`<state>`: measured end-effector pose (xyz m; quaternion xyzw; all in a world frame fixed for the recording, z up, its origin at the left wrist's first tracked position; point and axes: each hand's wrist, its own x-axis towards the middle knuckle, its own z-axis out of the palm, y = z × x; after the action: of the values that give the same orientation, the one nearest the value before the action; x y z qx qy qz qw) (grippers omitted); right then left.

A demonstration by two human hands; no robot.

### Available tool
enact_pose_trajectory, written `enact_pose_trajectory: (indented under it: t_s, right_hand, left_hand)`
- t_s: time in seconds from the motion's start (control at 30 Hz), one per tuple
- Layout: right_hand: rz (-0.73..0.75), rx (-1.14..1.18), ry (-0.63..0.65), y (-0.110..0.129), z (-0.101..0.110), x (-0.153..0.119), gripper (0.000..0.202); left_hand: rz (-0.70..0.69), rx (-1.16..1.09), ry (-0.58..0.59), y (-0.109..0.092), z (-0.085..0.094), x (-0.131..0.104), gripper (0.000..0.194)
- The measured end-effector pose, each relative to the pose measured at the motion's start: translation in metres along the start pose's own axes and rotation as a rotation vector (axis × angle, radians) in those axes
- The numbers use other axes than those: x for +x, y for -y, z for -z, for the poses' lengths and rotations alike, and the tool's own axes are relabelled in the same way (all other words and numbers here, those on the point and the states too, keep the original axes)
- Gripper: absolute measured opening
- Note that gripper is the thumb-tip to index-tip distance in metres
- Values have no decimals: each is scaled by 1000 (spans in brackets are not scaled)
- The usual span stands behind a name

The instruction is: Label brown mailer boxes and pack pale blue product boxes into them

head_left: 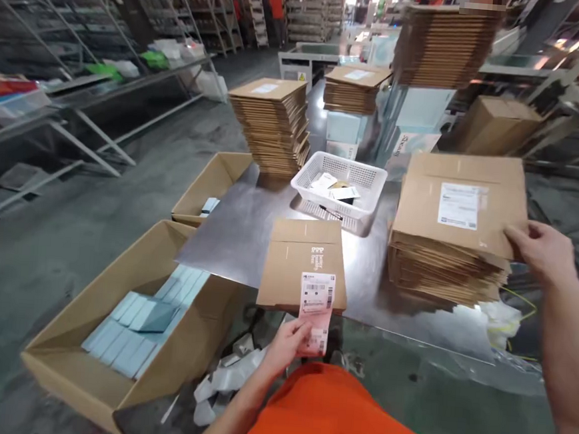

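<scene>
While the left hand (pixel 285 345) pinches the labels (pixel 317 294) overhanging the carton (pixel 286 263) at the table's (pixel 232 239) near edge, apparently keeping them straight, the right hand (pixel 550 254) pinches the stack's (pixel 440 269) top carton (pixel 421 194), seemingly steadying it.

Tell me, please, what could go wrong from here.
The long pale paper label strip in the left hand hangs past the flat brown cardboard box and might crease. That box lies at the near edge of the shiny metal table, so a tug could drop it. The uneven brown cardboard stack by the right hand may slide.
</scene>
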<state>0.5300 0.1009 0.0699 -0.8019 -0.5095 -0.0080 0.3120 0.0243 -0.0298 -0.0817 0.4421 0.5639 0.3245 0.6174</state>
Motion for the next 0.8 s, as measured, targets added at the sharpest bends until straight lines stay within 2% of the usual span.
enact_pose_trajectory:
  t_s: [0.07, 0.13, 0.17, 0.23, 0.3, 0.33, 0.4, 0.47, 0.5, 0.6, 0.63, 0.7, 0.8]
  right_hand:
    - [-13, -101, -29, 12, 2, 0, 64]
    - [168, -61, -18, 52, -14, -27, 68]
    - [314, 65, 92, 77, -29, -47, 65]
    - [501, 374, 596, 128, -64, -94, 58]
    - [560, 542, 974, 169, -99, -140, 48]
    - [550, 586, 1066, 183, -115, -159, 42]
    - [503, 632, 1095, 200, -140, -190, 37]
    - [459, 664, 1040, 207, -158, -210, 35]
    - [456, 675, 1013, 209, -164, -217, 34]
    - [506, 660, 938, 214, -176, -231, 31]
    - [540, 643, 921, 216, -180, -234, 30]
    - [607, 599, 918, 218, -191, -235, 28]
    - [643, 481, 878, 222, -220, -223, 27]
  left_hand:
    - [19, -31, -1, 3, -7, -1, 56]
    - [24, -23, -4, 2, -13, -2, 54]
    - [27, -13, -4, 1, -15, -2, 52]
    - [55, -21, 1, -4, -18, -4, 48]
    - [90, -84, 15, -12, -18, -6, 42]
    - [88, -142, 18, -16, -16, -6, 40]
    - [22, -287, -17, -27, -9, -5, 52]
    - [-77, -387, -118, -37, 0, -1, 70]
    - [-104, -396, -183, -41, 5, 3, 68]
    - [-94, -317, -357, -43, 17, 19, 36]
    - [-81, -292, -387, -40, 20, 25, 31]
    - [-55, -260, -404, -27, 25, 36, 32]
    - [55, -267, -362, 2, 31, 47, 36]
